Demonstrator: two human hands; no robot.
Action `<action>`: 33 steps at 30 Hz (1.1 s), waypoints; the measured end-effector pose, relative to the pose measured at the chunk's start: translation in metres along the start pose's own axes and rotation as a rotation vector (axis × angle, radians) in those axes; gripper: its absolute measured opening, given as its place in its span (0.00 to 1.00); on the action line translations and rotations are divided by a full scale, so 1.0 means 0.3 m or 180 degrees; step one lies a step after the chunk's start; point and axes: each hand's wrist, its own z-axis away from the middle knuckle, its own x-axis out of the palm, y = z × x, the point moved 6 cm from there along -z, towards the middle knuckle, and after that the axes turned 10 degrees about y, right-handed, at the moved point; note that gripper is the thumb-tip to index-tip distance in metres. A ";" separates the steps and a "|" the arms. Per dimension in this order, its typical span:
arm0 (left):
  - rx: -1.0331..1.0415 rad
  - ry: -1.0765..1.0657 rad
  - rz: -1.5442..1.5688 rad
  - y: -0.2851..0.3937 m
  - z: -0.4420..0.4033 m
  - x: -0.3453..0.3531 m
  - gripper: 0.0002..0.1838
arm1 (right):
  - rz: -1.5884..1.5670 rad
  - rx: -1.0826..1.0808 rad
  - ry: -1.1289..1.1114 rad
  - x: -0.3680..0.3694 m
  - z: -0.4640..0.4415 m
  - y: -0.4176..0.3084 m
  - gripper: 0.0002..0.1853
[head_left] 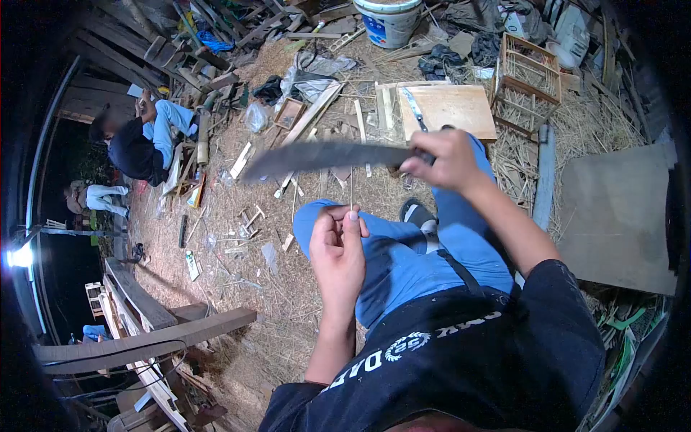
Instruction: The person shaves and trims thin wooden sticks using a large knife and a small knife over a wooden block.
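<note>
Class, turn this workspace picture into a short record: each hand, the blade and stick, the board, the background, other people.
Left hand: pinches a thin stick, upright in the picture
Right hand: grips a large knife by its handle
Blade and stick: contact unclear; blade blurred
Wooden board: smaller knife lying on it
Background: white bucket, slatted wooden frame
Other people: two, at picture left

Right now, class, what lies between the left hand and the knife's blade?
Head view: a thin stick extends from the left hand towards the blade; contact is unclear.
</note>
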 end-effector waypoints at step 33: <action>0.0162 0.0106 -0.0229 -0.007 0.004 0.016 0.04 | 0.0057 -0.0217 -0.0282 -0.019 0.006 -0.103 0.33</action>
